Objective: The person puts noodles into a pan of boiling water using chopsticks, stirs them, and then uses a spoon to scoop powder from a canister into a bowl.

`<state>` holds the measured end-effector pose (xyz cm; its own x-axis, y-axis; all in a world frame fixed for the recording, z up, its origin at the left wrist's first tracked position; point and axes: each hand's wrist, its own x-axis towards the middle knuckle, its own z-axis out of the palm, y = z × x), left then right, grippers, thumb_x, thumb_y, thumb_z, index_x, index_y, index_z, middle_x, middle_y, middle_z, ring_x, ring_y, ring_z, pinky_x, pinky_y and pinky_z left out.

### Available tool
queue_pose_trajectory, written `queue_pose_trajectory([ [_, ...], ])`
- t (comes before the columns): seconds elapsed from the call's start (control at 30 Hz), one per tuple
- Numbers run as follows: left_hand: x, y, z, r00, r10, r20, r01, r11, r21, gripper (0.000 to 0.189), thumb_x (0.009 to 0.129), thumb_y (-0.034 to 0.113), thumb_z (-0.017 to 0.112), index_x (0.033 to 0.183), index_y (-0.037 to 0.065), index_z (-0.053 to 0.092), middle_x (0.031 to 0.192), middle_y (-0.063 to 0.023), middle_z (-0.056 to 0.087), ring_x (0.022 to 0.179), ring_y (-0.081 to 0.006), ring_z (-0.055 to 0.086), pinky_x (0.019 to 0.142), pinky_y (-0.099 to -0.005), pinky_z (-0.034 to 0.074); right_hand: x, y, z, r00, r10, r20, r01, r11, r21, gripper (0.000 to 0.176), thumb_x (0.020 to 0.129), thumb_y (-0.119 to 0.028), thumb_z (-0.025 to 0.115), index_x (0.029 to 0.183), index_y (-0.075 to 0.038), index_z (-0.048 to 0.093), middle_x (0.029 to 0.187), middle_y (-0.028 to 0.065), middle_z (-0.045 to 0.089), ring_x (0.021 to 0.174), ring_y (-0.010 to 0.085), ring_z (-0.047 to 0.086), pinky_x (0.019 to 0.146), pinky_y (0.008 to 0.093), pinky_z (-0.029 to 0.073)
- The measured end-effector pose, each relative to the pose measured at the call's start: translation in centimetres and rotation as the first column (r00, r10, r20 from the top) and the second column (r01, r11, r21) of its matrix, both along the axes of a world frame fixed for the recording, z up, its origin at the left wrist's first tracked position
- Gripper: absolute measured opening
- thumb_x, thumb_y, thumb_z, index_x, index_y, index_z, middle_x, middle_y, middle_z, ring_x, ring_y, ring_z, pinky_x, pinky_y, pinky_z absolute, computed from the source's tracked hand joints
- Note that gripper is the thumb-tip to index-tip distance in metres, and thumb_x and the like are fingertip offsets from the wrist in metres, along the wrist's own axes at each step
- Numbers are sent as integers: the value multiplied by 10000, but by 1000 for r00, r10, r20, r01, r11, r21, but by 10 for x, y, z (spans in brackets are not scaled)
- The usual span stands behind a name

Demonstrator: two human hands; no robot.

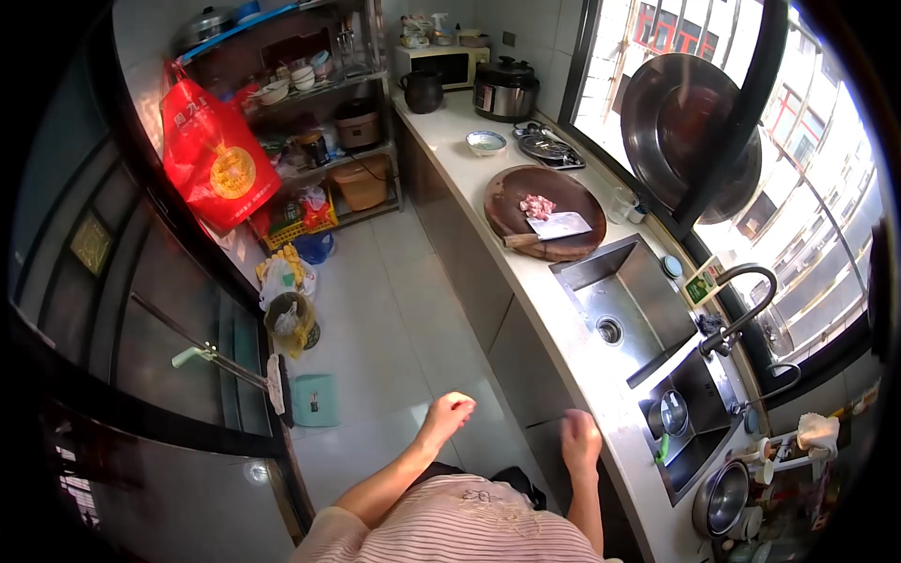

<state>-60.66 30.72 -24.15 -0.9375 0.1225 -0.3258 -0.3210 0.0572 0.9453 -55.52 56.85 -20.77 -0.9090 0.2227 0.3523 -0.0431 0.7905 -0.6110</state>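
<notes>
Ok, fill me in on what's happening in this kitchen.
Someone stands by the counter, with nothing visible in either hand. The left hand is loosely curled in front of the body; the right hand, a bit blurred, is near the counter's front edge. Cut meat sits on the round board beyond the sink, and the cleaver lies next to it on the board, untouched.

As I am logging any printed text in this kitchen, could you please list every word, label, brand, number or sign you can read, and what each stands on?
"周", probably, on the large red bag with a round gold emblem; the bag's other characters are too blurred to read.
Green-and-white rectangular packet beside the tap: print too small to read.
No other text is legible.
</notes>
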Motion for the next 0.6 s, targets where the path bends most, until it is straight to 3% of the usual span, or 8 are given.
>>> queue_pose_trajectory([
  [0.13,-33,-51,-18,970,186,156,-205,972,113,159,846,143,571,929,15,619,786,-39,625,655,-91,570,555,-223,462,-64,-51,7,952,157,262,-164,987,5,165,784,-151,603,919,-56,609,871,127,616,753,299,606,662,369,482],
  [0.3,-84,-85,-37,919,297,259,-334,936,114,152,847,124,571,941,14,619,816,-56,634,672,-113,585,566,-232,470,-155,-91,-19,863,327,384,-375,926,54,171,789,-184,595,912,-67,617,884,116,612,775,314,607,681,384,492],
  [0.4,-135,-104,-44,932,263,250,-308,938,159,157,844,130,578,945,17,620,821,-57,635,674,-121,587,570,-238,474,-218,-123,-31,841,395,369,-438,898,37,186,797,-204,587,915,-64,616,890,119,610,782,320,605,688,391,493],
  [0.53,-228,-131,-32,910,265,320,-303,950,72,167,847,146,583,951,22,622,826,-62,636,687,-126,592,578,-243,478,-306,-162,-43,789,433,437,-495,868,32,230,809,-240,577,968,-78,611,882,119,608,801,325,606,691,404,498],
  [0.6,-281,-143,-21,934,235,270,-259,964,57,185,859,160,577,977,23,614,831,-66,637,692,-127,595,587,-242,483,-350,-179,-36,755,454,472,-514,858,-2,263,816,-254,570,1017,-86,600,922,126,601,827,323,604,719,409,494],
])
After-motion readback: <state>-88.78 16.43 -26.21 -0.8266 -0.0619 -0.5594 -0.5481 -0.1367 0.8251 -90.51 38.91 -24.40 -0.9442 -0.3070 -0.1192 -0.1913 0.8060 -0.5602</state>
